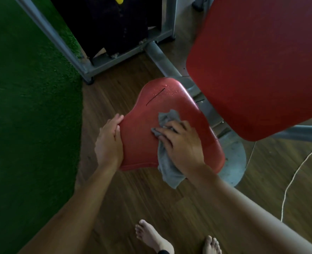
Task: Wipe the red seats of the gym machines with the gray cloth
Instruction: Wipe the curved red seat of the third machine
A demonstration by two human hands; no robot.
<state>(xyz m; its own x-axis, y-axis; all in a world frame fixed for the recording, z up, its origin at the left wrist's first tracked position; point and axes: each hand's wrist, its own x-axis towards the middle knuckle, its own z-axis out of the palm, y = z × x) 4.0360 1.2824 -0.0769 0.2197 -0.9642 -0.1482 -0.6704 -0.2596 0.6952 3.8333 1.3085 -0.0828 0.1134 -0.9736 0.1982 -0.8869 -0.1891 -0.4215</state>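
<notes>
Right hand [181, 143] flat, fingers spread, pressing the gray cloth [168, 171] onto the red seat [138, 143]; left hand [109, 142] grips the seat's edge

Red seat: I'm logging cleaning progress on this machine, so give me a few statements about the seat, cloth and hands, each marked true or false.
1. The right hand presses the gray cloth onto the red seat. True.
2. The left hand hangs free. False: it grips the seat's left edge.
3. Droplets speckle the seat's far end. True.
4. The cloth lies wholly on the seat. False: one end hangs over the near edge.
</notes>
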